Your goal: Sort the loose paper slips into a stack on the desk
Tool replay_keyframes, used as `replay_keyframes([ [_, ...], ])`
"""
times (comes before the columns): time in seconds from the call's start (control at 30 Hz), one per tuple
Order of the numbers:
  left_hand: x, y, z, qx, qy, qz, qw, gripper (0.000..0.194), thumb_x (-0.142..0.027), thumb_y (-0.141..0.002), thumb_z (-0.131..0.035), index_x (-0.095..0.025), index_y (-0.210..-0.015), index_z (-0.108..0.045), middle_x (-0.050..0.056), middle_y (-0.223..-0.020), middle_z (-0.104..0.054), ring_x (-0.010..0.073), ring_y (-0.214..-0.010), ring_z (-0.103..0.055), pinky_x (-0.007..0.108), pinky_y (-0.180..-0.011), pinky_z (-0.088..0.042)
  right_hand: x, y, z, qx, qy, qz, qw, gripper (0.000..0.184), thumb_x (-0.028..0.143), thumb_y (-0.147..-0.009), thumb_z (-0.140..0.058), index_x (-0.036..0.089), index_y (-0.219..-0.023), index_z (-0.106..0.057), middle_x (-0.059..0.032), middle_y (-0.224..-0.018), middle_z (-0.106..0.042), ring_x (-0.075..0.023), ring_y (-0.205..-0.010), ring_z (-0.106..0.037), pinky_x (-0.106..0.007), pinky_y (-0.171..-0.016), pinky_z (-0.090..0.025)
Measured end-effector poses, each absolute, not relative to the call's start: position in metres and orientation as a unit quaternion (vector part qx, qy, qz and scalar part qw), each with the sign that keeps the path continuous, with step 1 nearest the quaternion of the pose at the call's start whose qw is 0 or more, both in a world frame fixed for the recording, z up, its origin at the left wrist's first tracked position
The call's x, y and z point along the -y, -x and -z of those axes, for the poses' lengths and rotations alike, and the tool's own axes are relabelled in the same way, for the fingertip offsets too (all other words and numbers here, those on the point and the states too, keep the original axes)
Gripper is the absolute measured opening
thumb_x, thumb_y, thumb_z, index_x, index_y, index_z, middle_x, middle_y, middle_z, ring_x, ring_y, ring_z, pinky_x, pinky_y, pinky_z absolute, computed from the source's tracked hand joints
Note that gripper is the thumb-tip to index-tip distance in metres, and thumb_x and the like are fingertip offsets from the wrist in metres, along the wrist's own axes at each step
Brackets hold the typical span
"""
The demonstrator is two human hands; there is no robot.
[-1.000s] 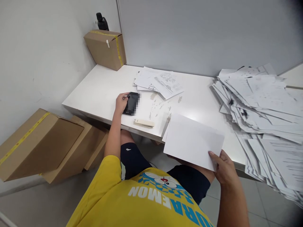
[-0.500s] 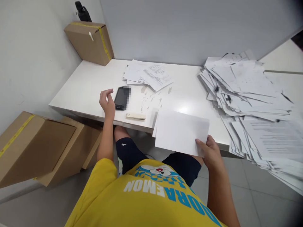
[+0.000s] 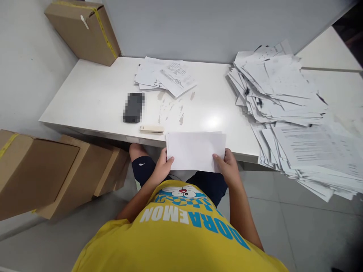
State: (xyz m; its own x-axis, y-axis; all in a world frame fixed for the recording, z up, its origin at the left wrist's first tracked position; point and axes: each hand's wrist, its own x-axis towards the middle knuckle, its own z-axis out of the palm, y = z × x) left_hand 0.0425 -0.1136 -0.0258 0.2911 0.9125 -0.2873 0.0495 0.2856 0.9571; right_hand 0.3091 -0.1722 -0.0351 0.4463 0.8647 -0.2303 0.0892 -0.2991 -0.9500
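Sheets [image 3: 195,151]: white, blank on top; right of the stapler [image 3: 151,129].
Change: left hand [image 3: 164,166] is away from the device [image 3: 134,107] and now on the sheets, making the work two-handed.
Grip: left hand closed on left edge, right hand [image 3: 228,168] closed on right, thumbs on top.
Forearms: angled inward.
Device: beyond stapler, leftward.
Stack [image 3: 280,79]: well right of stapler.

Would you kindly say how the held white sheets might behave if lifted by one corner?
The white sheets would probably sag, as they look thin. They may also slip against each other, since their edges are slightly offset.
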Motion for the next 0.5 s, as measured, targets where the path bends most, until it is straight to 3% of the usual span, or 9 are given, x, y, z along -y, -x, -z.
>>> replay_keyframes([
  [0.23, 0.091, -0.028, 0.018, -0.483, -0.5, -0.333, 0.637, 0.061, -0.016, -0.065, -0.054, -0.029, -0.124, -0.053, 0.003, -0.134, -0.062, 0.0254, -0.129, -0.055, 0.039, -0.107, -0.045, 0.162, -0.296, 0.017, 0.335, 0.691, -0.423, 0.481, 0.039, 0.054, -0.075, -0.073, 0.025, -0.098, -0.059, -0.0012, -0.085, -0.068, -0.0199, -0.079, -0.062, -0.03, -0.068, -0.051],
  [0.5, 0.095, -0.021, 0.017, -0.503, -0.452, -0.378, 0.632, 0.064, -0.024, -0.073, -0.061, -0.029, -0.134, -0.042, 0.007, -0.124, -0.065, 0.0237, -0.116, -0.062, 0.037, -0.097, -0.049, 0.15, -0.29, 0.029, 0.321, 0.682, -0.436, 0.491, 0.045, 0.058, -0.074, -0.073, 0.022, -0.097, -0.059, -0.0014, -0.083, -0.068, -0.0189, -0.075, -0.061, -0.03, -0.065, -0.05],
])
